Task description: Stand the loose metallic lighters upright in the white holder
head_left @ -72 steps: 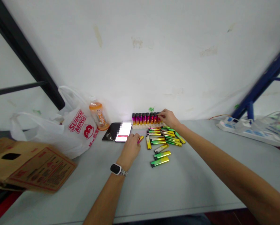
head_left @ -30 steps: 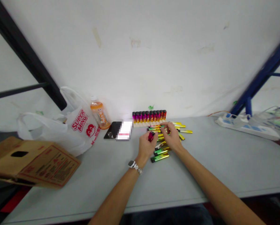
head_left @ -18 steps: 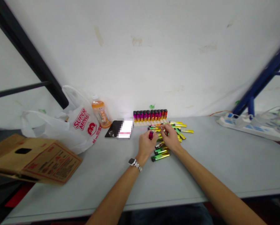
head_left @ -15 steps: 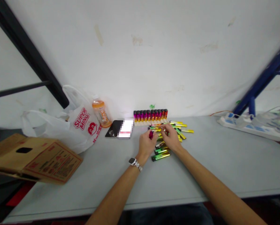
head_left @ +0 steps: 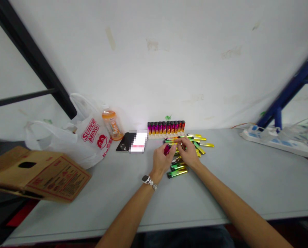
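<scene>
My left hand [head_left: 161, 160], with a watch on its wrist, is closed round a purple-magenta lighter [head_left: 166, 149]. Only part of that lighter shows between the fingers. Close beside it, my right hand [head_left: 189, 153] has its fingertips pinched together; what they hold is hidden. Under and around both hands lie several shiny green-and-yellow lighters, among them a green lighter [head_left: 177, 173] nearest to me and a yellow one [head_left: 208, 145] at the right. Behind the hands, a row of purple-to-orange lighters [head_left: 166, 128] with black tops stands upright in a pale holder [head_left: 157, 136].
A black, partly blurred flat object [head_left: 125, 142] lies left of the lighters. Further left are an orange drink bottle [head_left: 113, 124], a white plastic bag [head_left: 92, 137] and a cardboard box [head_left: 58, 177]. A white power strip [head_left: 275, 142] sits at the right, by a blue post [head_left: 285, 93].
The hands have barely moved. More of the purple lighter shows in my left hand, and the magenta bit seen at my right fingertips is less visible.
</scene>
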`<state>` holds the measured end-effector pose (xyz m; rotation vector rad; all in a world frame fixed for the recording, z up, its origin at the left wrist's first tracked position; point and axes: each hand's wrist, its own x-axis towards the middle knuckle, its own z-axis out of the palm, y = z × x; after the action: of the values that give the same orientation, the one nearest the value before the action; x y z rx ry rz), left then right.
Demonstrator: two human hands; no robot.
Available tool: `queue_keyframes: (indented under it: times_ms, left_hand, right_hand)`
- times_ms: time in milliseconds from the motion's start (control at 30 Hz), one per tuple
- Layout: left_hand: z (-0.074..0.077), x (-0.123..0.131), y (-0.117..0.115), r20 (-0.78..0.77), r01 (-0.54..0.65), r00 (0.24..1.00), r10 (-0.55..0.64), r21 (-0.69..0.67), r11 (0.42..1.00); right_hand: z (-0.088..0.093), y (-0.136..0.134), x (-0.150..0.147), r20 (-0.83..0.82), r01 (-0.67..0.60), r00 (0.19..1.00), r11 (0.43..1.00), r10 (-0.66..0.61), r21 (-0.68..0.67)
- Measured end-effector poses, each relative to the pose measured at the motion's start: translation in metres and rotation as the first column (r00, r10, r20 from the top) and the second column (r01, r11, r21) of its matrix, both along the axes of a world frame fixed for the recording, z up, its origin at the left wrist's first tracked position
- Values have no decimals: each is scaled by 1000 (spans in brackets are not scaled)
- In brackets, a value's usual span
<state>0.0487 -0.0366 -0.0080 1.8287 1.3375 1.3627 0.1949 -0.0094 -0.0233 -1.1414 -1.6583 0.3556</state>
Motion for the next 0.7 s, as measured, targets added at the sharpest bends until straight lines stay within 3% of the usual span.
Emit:
queue_keyframes:
  times_ms: [367, 567, 700]
  left_hand:
    - [-4, 2, 6, 30, -3, 1000, 5, -55, 998]
    - [2, 0, -1, 87, 55, 995, -53, -21, 998]
    - [-1, -4, 0, 198, 160, 971, -135, -117, 980]
  right_hand:
    - [4, -3, -1, 7, -35, 999, 999, 35, -1]
    - [16, -17, -4, -28, -282, 959, 958, 281, -48]
    - [23, -27, -9, -47, -393, 919, 917, 391, -64]
